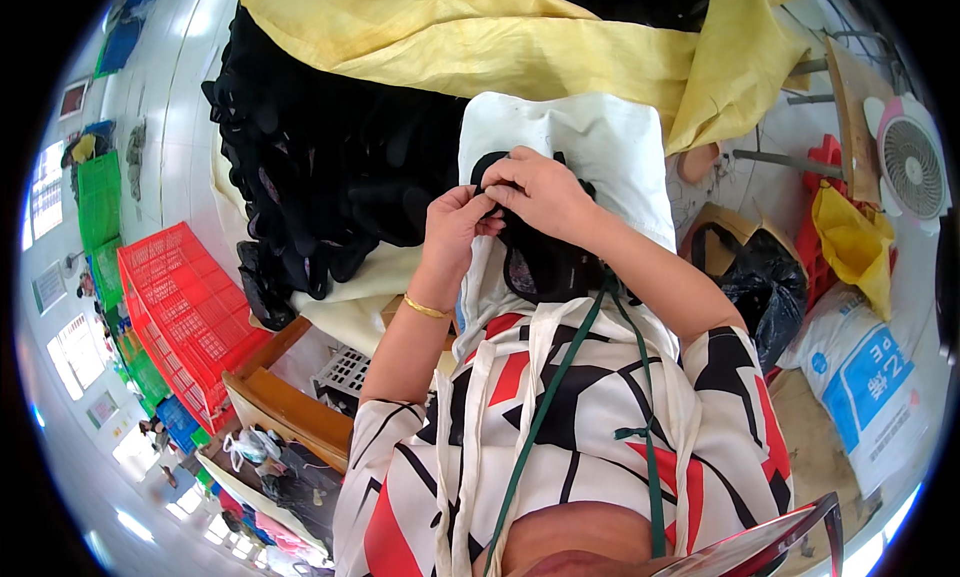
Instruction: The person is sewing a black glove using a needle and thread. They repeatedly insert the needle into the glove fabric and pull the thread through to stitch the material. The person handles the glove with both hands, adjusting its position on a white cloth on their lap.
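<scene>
Close together, my left hand (458,223) and my right hand (541,191) pinch the upper edge of a black fabric piece (548,262). Its exact kind is hard to make out; a rounded, darker-patterned patch shows on its lower part. The fingertips of both hands meet at a narrow black edge, and whatever small thing may be between them is hidden. Under the piece lies a white cloth (620,142) spread over my lap. Left of my hands is a large heap of similar black fabric pieces (330,167).
Yellow sheeting (480,42) drapes across the far side. Leftward stand a red plastic crate (190,317) and a wooden drawer (285,407). On the right are a black plastic bag (765,292), a white-and-blue sack (860,377), a yellow bag (855,242) and a fan (910,162).
</scene>
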{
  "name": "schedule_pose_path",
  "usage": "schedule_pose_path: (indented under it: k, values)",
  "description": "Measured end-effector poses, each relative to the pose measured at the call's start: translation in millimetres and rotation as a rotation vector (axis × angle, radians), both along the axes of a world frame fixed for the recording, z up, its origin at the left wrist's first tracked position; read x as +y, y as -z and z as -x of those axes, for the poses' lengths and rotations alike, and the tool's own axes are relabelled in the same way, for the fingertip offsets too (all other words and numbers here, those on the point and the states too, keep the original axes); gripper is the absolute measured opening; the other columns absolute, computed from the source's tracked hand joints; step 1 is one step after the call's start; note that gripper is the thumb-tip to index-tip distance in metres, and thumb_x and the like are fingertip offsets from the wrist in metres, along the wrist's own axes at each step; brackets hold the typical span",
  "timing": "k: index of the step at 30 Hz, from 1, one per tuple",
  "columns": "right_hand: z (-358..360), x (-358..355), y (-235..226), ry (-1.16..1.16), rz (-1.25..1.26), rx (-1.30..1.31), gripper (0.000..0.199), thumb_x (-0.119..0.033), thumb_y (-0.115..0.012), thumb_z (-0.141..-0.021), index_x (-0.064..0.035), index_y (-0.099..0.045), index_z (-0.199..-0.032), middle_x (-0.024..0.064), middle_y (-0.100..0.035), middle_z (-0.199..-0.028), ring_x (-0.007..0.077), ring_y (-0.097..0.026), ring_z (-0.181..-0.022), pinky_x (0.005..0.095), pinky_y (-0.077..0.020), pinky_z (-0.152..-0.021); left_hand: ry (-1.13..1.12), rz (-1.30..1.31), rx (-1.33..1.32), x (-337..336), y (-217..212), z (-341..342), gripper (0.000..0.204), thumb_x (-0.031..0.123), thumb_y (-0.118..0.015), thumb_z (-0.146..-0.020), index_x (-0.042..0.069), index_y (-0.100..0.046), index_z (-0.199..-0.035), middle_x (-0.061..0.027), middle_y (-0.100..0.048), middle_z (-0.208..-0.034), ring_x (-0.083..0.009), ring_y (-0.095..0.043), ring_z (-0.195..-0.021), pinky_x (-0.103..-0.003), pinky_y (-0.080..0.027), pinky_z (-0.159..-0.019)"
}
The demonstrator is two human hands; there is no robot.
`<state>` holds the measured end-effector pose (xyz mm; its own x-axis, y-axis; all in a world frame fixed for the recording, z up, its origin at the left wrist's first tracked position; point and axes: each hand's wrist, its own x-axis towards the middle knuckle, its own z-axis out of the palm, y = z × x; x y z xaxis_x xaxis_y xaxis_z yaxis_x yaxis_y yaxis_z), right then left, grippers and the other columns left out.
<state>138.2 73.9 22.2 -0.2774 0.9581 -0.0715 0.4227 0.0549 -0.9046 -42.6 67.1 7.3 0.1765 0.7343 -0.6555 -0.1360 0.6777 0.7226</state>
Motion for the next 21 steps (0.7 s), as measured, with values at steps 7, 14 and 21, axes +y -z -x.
schedule_pose_path:
  k: [7,14,21]
  values:
    - [16.7,29.3,33.6,0.416,-0.195,0.082,0.016,-0.017,-0.059,-0.094,-0.0026,-0.057,-0.088,0.0109,-0.065,-0.085,0.0240,-0.065,-0.072,0.0378,-0.0502,-0.065,0.052,-0.025,0.068,2.4,1.2,-5.2,0.014,0.016,-0.071,-0.090,0.003,-0.066,-0.088,-0.0046,-0.069,-0.075,-0.0111,-0.065,-0.057,-0.022,-0.053,-0.055]
    - [-27.2,27.5,5.1,0.182,0.759,0.665,0.018,-0.025,-0.058,-0.100,-0.0068,-0.056,-0.098,-0.0015,-0.052,-0.062,0.0053,-0.043,-0.046,0.0203,-0.0307,-0.039,0.034,-0.049,0.108,1.3,-1.9,-7.9,0.018,0.018,-0.072,-0.088,0.005,-0.064,-0.080,-0.0036,-0.067,-0.073,-0.0101,-0.062,-0.055,-0.022,-0.049,-0.053]
    - [-80.3,19.5,12.3,0.353,0.654,0.821,0.010,-0.021,-0.057,-0.101,-0.0113,-0.055,-0.100,-0.0057,-0.045,-0.062,0.0033,-0.037,-0.048,0.0195,-0.0305,-0.043,0.094,-0.187,0.223,-0.3,0.7,-11.3,0.018,0.019,-0.072,-0.089,0.003,-0.064,-0.084,-0.0038,-0.066,-0.075,-0.0094,-0.059,-0.056,-0.022,-0.048,-0.053]
